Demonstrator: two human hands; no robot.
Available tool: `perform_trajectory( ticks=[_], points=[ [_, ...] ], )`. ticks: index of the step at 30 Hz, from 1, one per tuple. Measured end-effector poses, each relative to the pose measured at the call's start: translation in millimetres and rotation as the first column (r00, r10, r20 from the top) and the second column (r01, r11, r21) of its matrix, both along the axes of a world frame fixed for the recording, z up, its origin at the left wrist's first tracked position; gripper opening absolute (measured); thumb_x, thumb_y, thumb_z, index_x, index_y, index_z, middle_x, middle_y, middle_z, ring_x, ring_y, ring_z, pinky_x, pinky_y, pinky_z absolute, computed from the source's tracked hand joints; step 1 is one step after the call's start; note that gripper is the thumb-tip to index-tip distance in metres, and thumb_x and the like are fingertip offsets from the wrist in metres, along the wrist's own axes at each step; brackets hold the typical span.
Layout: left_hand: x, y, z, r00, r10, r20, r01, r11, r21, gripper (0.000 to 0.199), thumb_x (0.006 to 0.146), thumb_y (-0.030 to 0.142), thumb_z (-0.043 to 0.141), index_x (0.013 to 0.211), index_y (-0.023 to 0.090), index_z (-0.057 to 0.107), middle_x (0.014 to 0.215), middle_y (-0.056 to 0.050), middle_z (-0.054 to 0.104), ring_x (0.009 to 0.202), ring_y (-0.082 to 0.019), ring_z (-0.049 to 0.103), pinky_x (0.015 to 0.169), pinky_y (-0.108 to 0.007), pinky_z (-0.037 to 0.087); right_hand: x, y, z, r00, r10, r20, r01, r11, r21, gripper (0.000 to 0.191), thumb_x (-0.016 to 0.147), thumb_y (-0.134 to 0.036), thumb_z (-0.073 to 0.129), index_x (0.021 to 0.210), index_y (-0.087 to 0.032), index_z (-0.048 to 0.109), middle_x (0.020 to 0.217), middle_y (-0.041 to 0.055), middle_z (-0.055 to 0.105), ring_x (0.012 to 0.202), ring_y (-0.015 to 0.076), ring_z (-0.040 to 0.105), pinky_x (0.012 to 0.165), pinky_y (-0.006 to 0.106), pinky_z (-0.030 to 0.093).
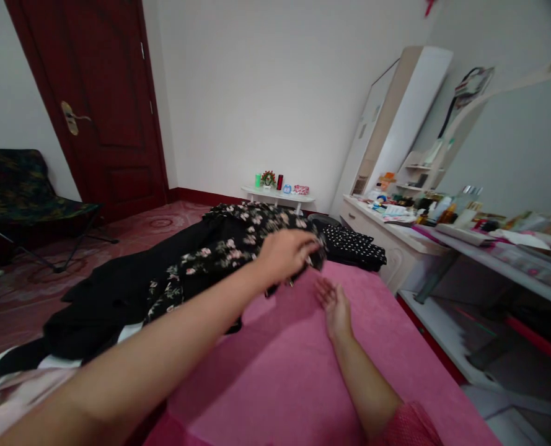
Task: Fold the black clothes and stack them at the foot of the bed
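A black garment with pink and white flowers lies spread over the far left part of a pink-covered surface. My left hand reaches across and is closed on the edge of this floral garment, whose bunched end is blurred at the fingertips. Just right of it, my right hand is held over the pink cover, its fingers stretched out and nothing in them. Beyond both hands sits a folded black cloth with white dots. Plain black clothing is heaped to the left.
On the right stands a dressing table crowded with bottles, beside a grey-topped table. A low white shelf with small ornaments is against the far wall. A camouflage folding chair stands near the dark red door.
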State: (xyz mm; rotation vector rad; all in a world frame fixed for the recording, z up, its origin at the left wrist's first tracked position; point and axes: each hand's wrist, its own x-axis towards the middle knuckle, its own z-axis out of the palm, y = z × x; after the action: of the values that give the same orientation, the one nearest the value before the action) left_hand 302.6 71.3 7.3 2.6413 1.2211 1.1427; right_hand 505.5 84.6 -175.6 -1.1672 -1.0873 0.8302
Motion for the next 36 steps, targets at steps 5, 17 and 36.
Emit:
perform_trajectory(
  ticks=[5,17,36],
  points=[
    [48.6,-43.0,-111.8,0.931,-0.288,-0.224,0.222,0.934,-0.280,0.029,0.086,0.039,0.055,0.107,0.025,0.069,0.107,-0.007,0.066,0.098,-0.024,0.061,0.084,-0.033,0.047,51.5,-0.6,2.3,0.983,-0.053,-0.174,0.043,0.997,-0.060,0.085,0.081,-0.074,0.007,0.123,-0.015,0.052,0.123,0.0179,0.060,0.114,0.0267,0.059,0.092,0.044,0.049],
    [34.9,-47.3,-111.0,0.959,-0.266,-0.098,0.219,0.915,-0.339,0.039,0.091,0.049,0.044,0.090,0.022,0.071,0.090,-0.005,0.070,0.085,-0.021,0.064,0.076,-0.030,0.045,23.9,6.4,9.2,0.970,-0.065,0.236,0.062,0.998,0.022,0.028,0.057,-0.035,0.072,0.078,-0.018,0.070,0.080,0.0036,0.072,0.079,0.0226,0.065,0.077,0.034,0.052],
    [-11.6,10.8,-114.9,0.975,0.160,0.153,-0.043,0.813,-0.581,0.012,0.075,0.026,0.059,0.081,0.020,0.067,0.075,-0.001,0.068,0.071,-0.017,0.063,0.067,-0.027,0.047,13.8,-27.6,82.0,0.939,0.128,0.320,-0.134,0.991,-0.004,0.049,0.066,-0.030,0.065,0.114,-0.019,0.061,0.110,0.0075,0.064,0.063,0.0120,0.058,0.062,0.028,0.048]
  ],
)
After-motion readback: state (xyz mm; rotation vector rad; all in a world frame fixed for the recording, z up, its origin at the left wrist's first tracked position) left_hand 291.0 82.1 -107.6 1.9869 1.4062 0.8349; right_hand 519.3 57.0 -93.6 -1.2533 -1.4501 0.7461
